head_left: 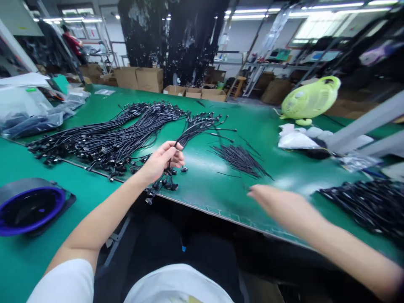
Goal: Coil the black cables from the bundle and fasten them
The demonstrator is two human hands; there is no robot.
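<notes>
My left hand (162, 162) is closed around a small bundle of black cables (194, 131) at the table's front edge. The bundle's far ends fan out on the table, and its near ends, with dark connectors (167, 183), hang at the edge below my fingers. My right hand (269, 200), smeared by motion, is over the table at the right. Its fingers are too blurred to show what they hold, if anything. Nearest to it lies a loose pile of thin black strips, like cable ties (241, 160). Left of my left hand, a large heap of similar cables (126, 130) is spread out.
The green table (202, 185) has a bundled stack of black cables (369, 206) at right. A yellow-green fan-like object (311, 99) and white bags (296, 139) are behind it. At left are a purple-rimmed round bowl (31, 210) and plastic bags (34, 115). A person (72, 42) is far back.
</notes>
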